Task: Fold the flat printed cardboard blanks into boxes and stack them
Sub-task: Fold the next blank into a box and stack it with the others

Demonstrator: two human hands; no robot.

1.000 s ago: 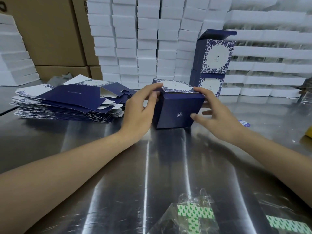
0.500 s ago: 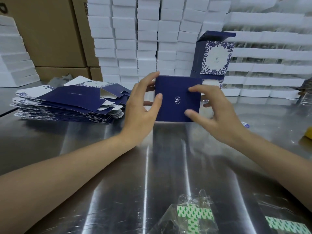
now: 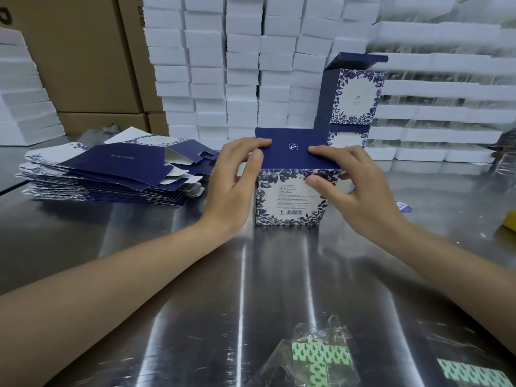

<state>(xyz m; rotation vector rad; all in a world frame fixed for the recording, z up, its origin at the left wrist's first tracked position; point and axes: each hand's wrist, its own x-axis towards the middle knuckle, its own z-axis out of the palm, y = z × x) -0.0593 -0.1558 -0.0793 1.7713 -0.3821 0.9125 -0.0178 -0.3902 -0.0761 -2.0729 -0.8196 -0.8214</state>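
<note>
A folded box (image 3: 290, 196), navy on top with a white, blue-flowered front face, stands on the steel table in the middle. My left hand (image 3: 234, 182) grips its left side with fingertips on the navy top. My right hand (image 3: 354, 185) holds the right side, thumb on the front face and fingers on the top. A pile of flat printed blanks (image 3: 111, 171) lies to the left. Behind the box, two finished boxes (image 3: 354, 99) stand stacked, the upper one with its lid flap open.
White foam blocks (image 3: 243, 65) are stacked in a wall at the back, with brown cartons (image 3: 78, 51) at the left. A clear bag with green-printed strips (image 3: 315, 358) lies near the front edge. A yellow object (image 3: 509, 219) sits at the far right.
Both hands have turned the box over: its navy logo face, which faced me, now lies on top, and the white flowered face is toward me, resting on the table.
</note>
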